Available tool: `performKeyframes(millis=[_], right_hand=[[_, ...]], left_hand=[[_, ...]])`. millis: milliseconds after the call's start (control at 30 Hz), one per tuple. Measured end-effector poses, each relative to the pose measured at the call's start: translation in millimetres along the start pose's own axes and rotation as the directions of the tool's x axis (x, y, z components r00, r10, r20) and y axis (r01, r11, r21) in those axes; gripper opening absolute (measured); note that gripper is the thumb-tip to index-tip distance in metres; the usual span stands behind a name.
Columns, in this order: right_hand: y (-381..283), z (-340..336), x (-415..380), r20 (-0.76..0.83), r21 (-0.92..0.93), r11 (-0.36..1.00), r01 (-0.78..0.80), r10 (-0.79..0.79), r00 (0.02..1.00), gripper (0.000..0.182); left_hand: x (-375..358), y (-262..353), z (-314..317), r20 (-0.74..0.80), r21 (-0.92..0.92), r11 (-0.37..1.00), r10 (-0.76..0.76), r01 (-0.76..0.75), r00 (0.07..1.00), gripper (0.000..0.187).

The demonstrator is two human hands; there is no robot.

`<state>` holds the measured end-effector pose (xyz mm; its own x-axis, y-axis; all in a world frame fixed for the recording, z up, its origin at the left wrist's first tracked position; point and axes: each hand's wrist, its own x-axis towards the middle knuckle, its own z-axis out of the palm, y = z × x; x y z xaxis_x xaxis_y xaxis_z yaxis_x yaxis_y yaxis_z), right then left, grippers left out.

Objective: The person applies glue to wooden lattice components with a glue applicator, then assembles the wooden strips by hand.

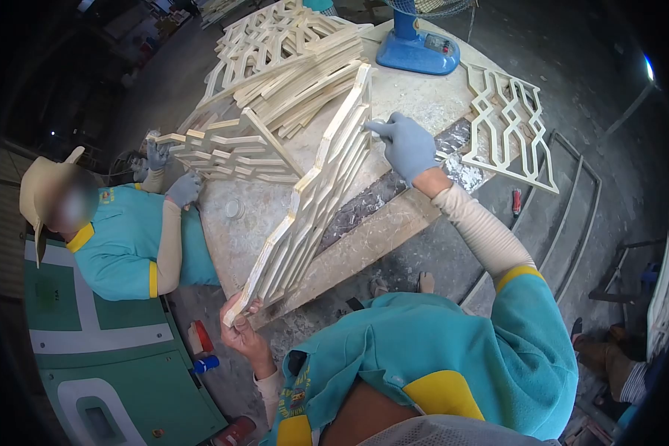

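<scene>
My bare left hand (pixel 245 334) grips the near lower end of a pale wooden lattice panel (pixel 316 186), which stands tilted on edge over the table. At the panel's upper right side is my right hand (pixel 407 145) in a grey glove. Its fingers are curled, with the index finger reaching to the lattice edge. Whatever it may hold is too small to make out. Beyond my panel, a co-worker's gloved hands hold a second wooden lattice panel (pixel 234 152).
Lattice panels (pixel 264 41) and wooden strips (pixel 301 82) are piled at the table's back. A blue fan base (pixel 418 52) stands there too. Another lattice panel (pixel 507 123) overhangs the right side. A small jar (pixel 234 209) sits by the co-worker (pixel 123 230). Metal rails (pixel 572 215) stand at right.
</scene>
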<state>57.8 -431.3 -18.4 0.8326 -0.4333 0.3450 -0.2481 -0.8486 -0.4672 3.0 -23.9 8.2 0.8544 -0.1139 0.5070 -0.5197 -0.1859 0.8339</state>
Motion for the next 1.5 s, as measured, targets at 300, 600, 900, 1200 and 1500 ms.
performKeyframes(millis=[300, 600, 900, 1200, 1500], right_hand=[[-1, 56, -31, -0.144, 0.604, 0.796, 0.023, 0.081, 0.986, 0.032], [-40, 120, -32, -0.217, 0.782, 0.622, 0.024, 0.236, 0.947, 0.032], [10, 85, -60, -0.259, 0.465, 0.885, 0.006, 0.129, 0.957, 0.047], [3, 75, -45, -0.152, 0.140, 0.974, 0.179, -0.157, 0.976, 0.057], [24, 51, -66, -0.123, 0.206, 0.973, 0.105, -0.080, 0.989, 0.053]], left_hand=[[12, 12, 15, -0.043, -0.036, 0.999, 0.038, -0.040, 0.998, 0.054], [14, 27, 25, -0.050, 0.042, 0.999, 0.001, 0.001, 0.999, 0.051], [12, 23, 13, 0.006, 0.055, 0.998, -0.035, 0.035, 0.999, 0.052], [-2, 40, 16, 0.047, 0.110, 0.993, -0.053, 0.048, 0.998, 0.053], [-4, 57, 18, 0.127, 0.197, 0.980, -0.050, 0.024, 0.991, 0.051]])
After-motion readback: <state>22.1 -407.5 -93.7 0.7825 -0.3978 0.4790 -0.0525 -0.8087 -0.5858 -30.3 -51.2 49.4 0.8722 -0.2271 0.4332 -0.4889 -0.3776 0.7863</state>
